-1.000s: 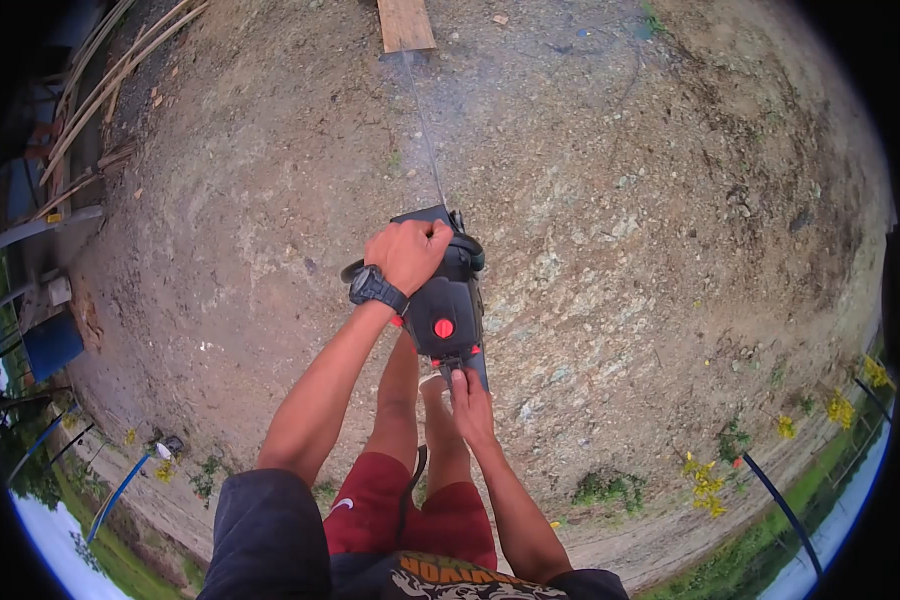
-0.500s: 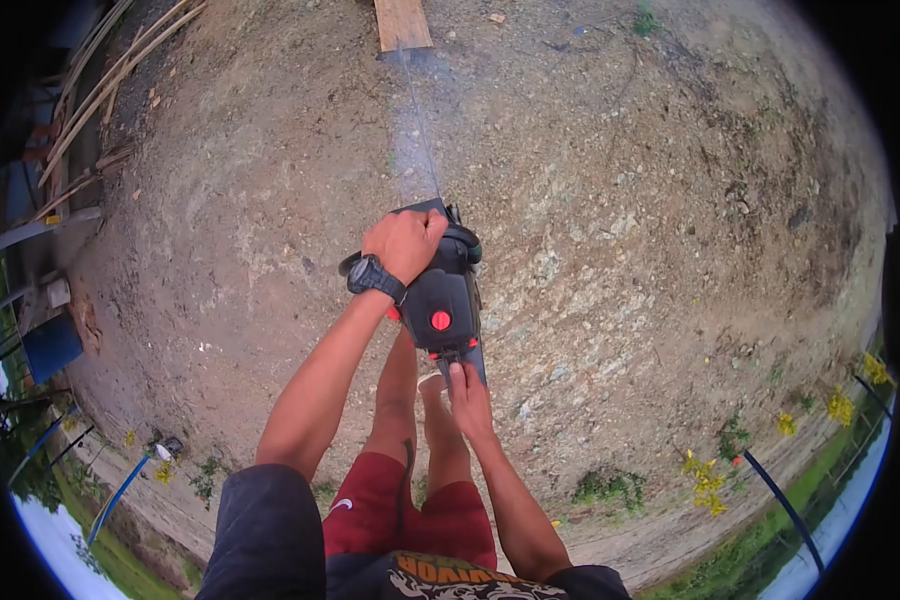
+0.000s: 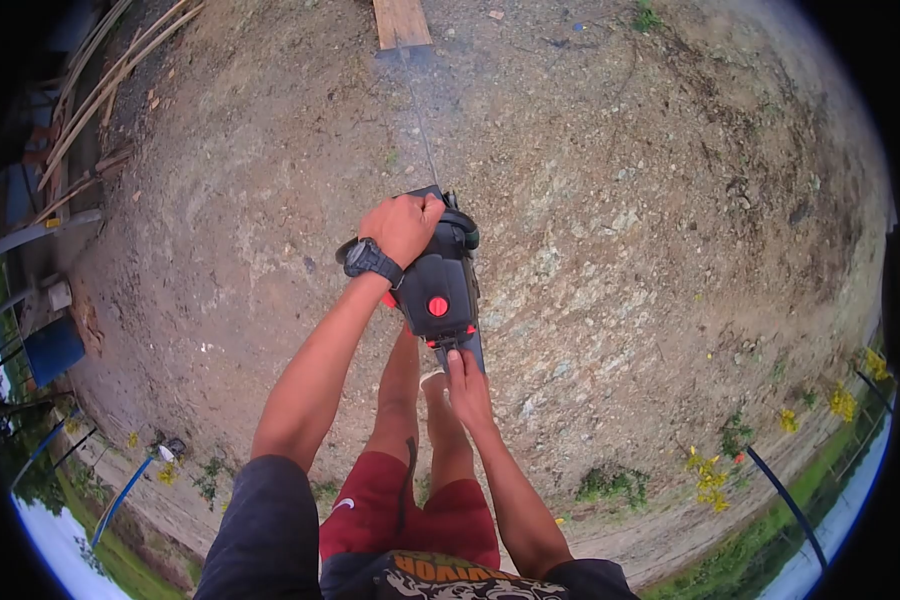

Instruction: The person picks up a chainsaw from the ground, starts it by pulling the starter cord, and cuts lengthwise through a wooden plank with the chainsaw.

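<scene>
A black chainsaw (image 3: 442,275) with a red round knob on its top is held out in front of my legs. My left hand (image 3: 402,228), with a dark watch on the wrist, is closed around its front handle. My right hand (image 3: 467,388) grips the rear handle, thumb on top; its other fingers are mostly hidden. The thin guide bar (image 3: 422,130) points away from me, seen edge-on. Its far end reaches the near end of a wooden plank (image 3: 402,24) at the top edge of the view. Faint smoke or dust hangs around the bar.
Rough gravelly dirt (image 3: 610,230) surrounds me. Long wooden poles (image 3: 110,85) lie at the upper left, with a blue object (image 3: 54,352) below them. Blue posts (image 3: 785,505) and yellow flowers (image 3: 708,480) stand behind me at the right.
The chainsaw and both hands have shifted slightly away from me, toward the plank. The smoke along the bar has thinned. Both grips are unchanged.
</scene>
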Motion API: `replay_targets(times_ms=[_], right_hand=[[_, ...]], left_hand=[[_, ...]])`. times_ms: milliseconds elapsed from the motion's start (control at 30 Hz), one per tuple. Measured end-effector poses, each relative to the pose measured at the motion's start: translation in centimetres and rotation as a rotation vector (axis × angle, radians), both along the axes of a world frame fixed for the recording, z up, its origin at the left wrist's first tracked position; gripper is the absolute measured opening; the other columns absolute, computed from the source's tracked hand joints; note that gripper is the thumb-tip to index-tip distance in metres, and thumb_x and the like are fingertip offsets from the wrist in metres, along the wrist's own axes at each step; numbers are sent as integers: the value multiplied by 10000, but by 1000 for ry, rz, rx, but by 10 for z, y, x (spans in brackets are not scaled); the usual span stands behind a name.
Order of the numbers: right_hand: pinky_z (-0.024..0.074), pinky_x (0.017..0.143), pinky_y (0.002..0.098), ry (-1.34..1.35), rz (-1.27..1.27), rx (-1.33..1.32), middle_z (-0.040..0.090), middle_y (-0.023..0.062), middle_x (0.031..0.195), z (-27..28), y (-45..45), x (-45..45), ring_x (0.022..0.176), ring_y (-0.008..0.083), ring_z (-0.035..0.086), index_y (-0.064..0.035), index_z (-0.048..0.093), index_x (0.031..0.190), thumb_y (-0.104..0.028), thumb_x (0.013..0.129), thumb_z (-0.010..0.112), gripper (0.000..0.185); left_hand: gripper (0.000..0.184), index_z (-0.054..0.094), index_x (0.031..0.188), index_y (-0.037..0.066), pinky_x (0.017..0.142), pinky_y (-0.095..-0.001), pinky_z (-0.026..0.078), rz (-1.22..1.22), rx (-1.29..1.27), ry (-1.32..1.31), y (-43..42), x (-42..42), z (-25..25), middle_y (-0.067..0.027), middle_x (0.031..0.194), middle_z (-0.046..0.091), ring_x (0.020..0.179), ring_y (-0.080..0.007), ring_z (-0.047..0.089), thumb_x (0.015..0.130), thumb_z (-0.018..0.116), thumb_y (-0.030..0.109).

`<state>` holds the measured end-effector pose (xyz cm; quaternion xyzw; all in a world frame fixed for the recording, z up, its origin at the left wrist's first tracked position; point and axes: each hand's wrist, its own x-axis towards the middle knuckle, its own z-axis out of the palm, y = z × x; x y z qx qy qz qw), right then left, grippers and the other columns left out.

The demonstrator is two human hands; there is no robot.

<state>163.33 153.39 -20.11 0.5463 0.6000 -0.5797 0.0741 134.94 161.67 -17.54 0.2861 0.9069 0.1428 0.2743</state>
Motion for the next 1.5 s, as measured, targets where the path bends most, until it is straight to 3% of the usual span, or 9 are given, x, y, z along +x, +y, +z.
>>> replay_targets(times_ms=[333,400,700,1033,1500], right_hand=[[486,663,432,-65,-35,-120,629,165,756,22,12,-21,690,288,638,-9,606,1197,-510,1075,417,550],[514,699,453,-54,-11,-119,686,220,823,22,15,-24,756,337,715,-33,592,1281,-509,1072,432,543],[502,805,496,-14,-20,-84,685,270,894,9,13,-27,891,454,684,-14,596,1255,-466,1079,441,509],[499,815,498,56,-37,-1,686,284,914,5,21,-34,912,476,676,-15,594,1266,-484,1078,430,532],[483,870,509,-17,-28,-148,684,297,1014,-6,29,-43,1002,495,650,-21,586,1273,-509,1071,427,552]], left_hand=[[515,762,843,43,777,-556,541,-40,15,16,2,-10,-5,-291,848,688,840,-501,674,980,475,449],[511,762,844,45,781,-553,541,-17,-11,16,5,-12,-3,-284,849,689,842,-495,675,981,474,444],[508,767,851,45,778,-544,547,-68,-19,53,9,-20,-5,-275,851,695,833,-485,682,983,471,438],[521,764,844,39,778,-543,549,-51,-7,32,18,-29,-11,-277,857,696,834,-487,683,986,462,440],[526,759,842,29,761,-553,543,-52,3,67,26,-40,-14,-284,838,685,819,-494,675,984,461,438]])
